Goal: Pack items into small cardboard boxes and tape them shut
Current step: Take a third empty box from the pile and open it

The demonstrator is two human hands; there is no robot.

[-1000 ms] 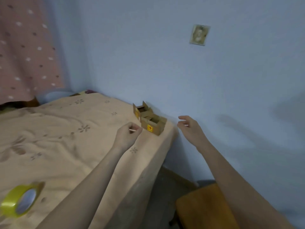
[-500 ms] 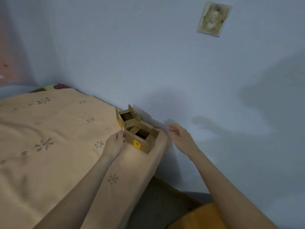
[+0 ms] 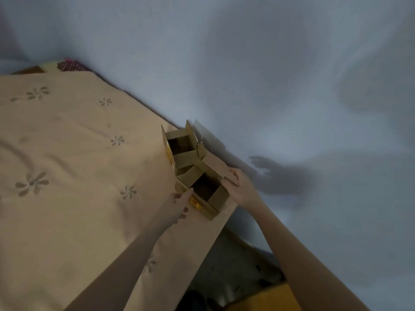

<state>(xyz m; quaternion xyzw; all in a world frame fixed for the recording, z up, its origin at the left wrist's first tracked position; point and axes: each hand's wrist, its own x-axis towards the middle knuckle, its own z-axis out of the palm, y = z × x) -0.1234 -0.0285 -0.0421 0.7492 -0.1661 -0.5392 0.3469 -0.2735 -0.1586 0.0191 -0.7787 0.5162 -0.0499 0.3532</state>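
Near box (image 3: 203, 194) stands open at the bed (image 3: 67, 176) corner by the wall. Left hand (image 3: 177, 206) touches its front with loose fingers; right hand (image 3: 240, 187) pinches a flap. Packing stage, I think: next needs an item.

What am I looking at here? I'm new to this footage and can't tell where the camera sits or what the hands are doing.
The camera is worn on a person's head and looks down at their two bare arms. Two small open cardboard boxes, the near box and the far box, stand on a bed with a beige flowered cover, against a pale wall. The left hand touches the near box's front side; the right hand has its grip on a flap.
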